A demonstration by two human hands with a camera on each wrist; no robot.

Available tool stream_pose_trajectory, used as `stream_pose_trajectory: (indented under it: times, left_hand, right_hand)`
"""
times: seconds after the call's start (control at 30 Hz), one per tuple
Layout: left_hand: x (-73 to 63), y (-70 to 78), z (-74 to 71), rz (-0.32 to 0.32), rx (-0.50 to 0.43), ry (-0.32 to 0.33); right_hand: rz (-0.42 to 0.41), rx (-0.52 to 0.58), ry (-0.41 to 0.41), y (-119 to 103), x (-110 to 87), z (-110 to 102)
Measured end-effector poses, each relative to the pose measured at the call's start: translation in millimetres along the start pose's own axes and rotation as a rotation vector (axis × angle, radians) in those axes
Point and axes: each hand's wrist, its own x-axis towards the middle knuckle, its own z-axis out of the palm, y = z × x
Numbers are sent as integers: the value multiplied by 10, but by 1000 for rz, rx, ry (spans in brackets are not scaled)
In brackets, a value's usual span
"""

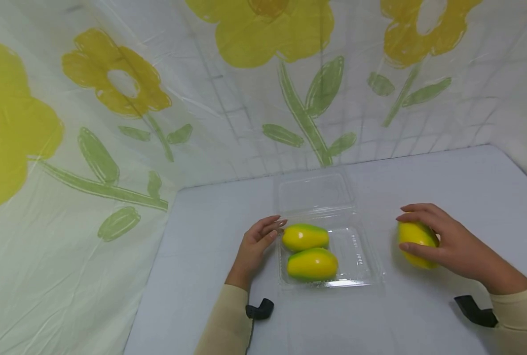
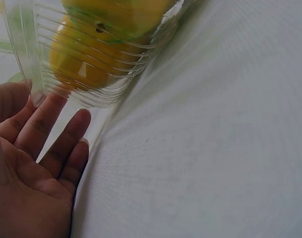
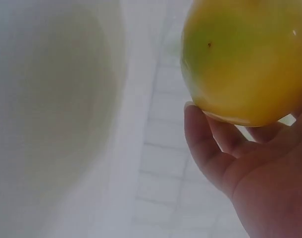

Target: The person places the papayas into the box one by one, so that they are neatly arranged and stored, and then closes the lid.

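Observation:
A clear plastic clamshell box lies opened on the table, its lid folded back flat behind the tray. Two shiny yellow-green mangoes sit side by side in the tray's left part, one mango behind the other mango. My left hand is at the tray's left edge, thumb and fingertips at the ribbed wall and rim, fingers loosely extended. To the right of the box, my right hand grips a third mango between thumb and fingers; it appears slightly raised, with its shadow on the white surface.
A white cloth covers the table. Behind and to the left hangs a pale curtain printed with yellow flowers. Black curved pieces, the left one and the right one, stick out at my wrists.

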Motion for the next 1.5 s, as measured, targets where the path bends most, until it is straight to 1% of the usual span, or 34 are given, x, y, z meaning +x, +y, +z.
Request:
stream_pose_trajectory:
  times: [0.2, 0.37, 0.57, 0.93, 1.2, 1.33, 1.5]
  left_hand:
    - [3, 2, 4, 12, 0, 2]
    - [1, -5, 7, -5, 7, 8]
    - [-2, 6, 9, -6, 9, 11]
    - [-1, 12, 15, -2, 18, 10]
    - [5, -10, 2, 2, 6, -1]
    - [15, -9, -4, 10, 7, -6]
    - [8, 3, -1, 2, 8, -5]
  right_hand:
    - [-34, 9, 0, -91, 18, 5]
    - [-73, 16, -3, -168, 35, 10]
    - [-115, 19, -2, -288, 65, 21]
    - [-179, 62, 14, -455, 188, 91]
    - [-192, 75, -25, -580, 261, 188]
    - [-217, 58, -49, -615, 289, 240]
    - [-244, 51, -70, -630, 314, 318]
